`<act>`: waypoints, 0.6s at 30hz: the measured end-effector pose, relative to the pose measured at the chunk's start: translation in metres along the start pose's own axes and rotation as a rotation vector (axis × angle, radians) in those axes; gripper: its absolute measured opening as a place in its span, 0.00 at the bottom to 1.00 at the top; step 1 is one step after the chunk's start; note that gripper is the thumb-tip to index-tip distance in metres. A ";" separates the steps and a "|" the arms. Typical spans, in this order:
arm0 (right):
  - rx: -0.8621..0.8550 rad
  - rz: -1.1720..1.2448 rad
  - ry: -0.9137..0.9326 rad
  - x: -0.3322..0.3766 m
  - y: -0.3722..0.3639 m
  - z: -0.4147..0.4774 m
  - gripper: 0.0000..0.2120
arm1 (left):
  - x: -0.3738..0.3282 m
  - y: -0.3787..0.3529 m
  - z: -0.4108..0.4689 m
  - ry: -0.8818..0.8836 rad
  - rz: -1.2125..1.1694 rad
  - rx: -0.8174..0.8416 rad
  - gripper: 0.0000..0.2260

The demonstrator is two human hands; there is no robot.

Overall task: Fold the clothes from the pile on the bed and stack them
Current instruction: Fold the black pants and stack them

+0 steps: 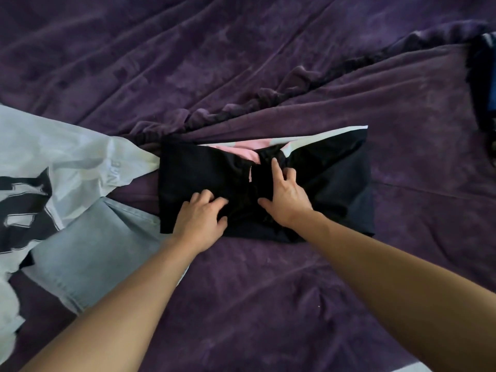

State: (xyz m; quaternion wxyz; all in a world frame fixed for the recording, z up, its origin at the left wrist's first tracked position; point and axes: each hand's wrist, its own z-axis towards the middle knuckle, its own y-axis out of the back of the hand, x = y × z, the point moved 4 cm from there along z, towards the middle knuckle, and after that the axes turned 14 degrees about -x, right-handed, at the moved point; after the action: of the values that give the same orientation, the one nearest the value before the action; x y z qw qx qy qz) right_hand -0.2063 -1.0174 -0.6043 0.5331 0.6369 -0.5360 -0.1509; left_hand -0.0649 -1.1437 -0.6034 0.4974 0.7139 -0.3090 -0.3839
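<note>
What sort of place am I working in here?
Probably a bedroom: a wrinkled purple bedspread fills the view, with a black garment, a white printed shirt and light jeans lying on it.

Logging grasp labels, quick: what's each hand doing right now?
Left hand: fingers bent on the black garment; grip cannot be told.
Right hand: open, pressing the same garment.

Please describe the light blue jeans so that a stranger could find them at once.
On the purple blanket, look left of the central black garment. The jeans lie beside a white shirt with black print; only they are pale blue denim.
</note>
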 end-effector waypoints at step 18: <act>-0.415 0.503 -0.507 -0.130 0.130 -0.021 0.10 | -0.092 0.003 0.050 0.131 -0.659 0.049 0.19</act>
State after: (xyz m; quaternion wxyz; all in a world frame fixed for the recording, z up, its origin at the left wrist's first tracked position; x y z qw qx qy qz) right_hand -0.3077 -0.8777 -0.5361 0.5218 0.3077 -0.7474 -0.2729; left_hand -0.1553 -1.0924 -0.5889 0.3481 0.8103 -0.0383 -0.4698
